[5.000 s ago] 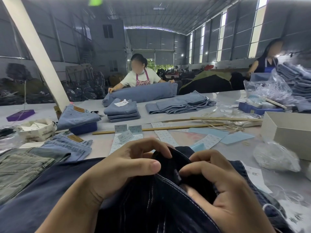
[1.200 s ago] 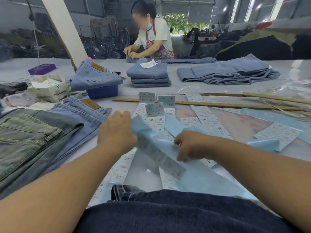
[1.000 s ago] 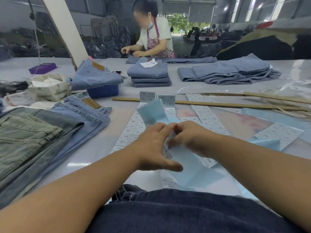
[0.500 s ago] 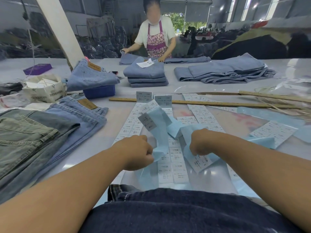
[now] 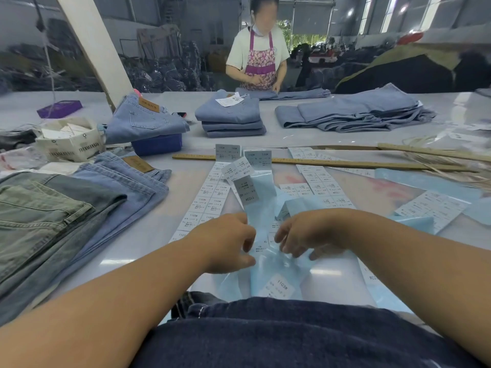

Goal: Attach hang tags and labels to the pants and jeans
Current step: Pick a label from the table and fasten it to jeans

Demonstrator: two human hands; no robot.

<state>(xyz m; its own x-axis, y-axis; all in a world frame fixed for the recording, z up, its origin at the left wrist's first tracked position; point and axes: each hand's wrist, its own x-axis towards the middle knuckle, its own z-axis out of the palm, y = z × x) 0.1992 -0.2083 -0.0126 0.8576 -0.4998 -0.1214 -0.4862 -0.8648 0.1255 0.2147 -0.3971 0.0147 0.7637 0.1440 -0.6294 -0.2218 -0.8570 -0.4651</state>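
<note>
A light-blue backing strip (image 5: 259,208) carrying white size labels stands up from the table between my hands. My left hand (image 5: 225,243) grips its lower left edge with curled fingers. My right hand (image 5: 310,235) holds the blue paper just to the right, fingertips down on it. More label sheets (image 5: 210,197) lie flat on the table behind. Dark denim jeans (image 5: 292,333) lie across the near edge under my forearms.
Green and light-blue jeans (image 5: 53,208) are stacked at the left. Past the labels lies a long wooden ruler (image 5: 345,164). A white box of hang tags (image 5: 69,142) sits far left, folded jeans (image 5: 231,118) at the back, and a person (image 5: 259,54) works across the table.
Five seconds ago both hands were working the dark jeans' waistband. Since then they have moved to the label strips, pulling one loose and drawing together on it; the view has tilted down.
</note>
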